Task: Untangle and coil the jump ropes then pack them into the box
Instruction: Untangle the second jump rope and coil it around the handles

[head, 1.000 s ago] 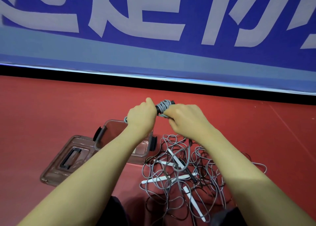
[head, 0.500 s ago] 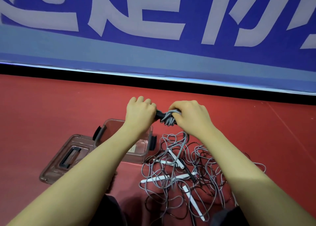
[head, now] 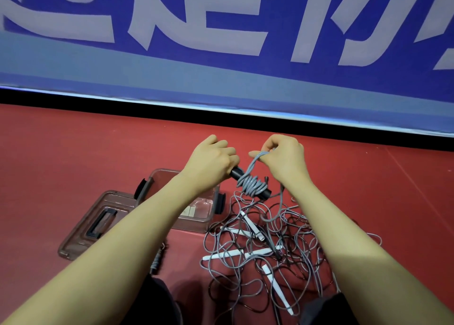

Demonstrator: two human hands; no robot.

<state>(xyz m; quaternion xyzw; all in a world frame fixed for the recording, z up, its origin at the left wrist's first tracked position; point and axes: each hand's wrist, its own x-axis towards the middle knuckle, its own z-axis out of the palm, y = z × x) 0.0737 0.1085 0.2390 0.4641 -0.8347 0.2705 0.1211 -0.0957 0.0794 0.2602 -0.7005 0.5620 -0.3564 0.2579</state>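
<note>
Red floor under a blue banner. Left hand (head: 211, 162) grips the black handle (head: 248, 182); right hand (head: 282, 157) pinches the grey cord (head: 253, 163) at twelve o'clock of the tangle (head: 270, 246). Box (head: 196, 222) sits open at nine. Risk: the trailing cord snags, loosening those wraps.

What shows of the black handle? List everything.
The black handle is a smooth, matte cylinder, held above the floor, tilted down toward the right. The left hand grips its upper end; grey cord is wound round its middle, one strand rising to the right hand. Its lower end sticks out bare.
</note>
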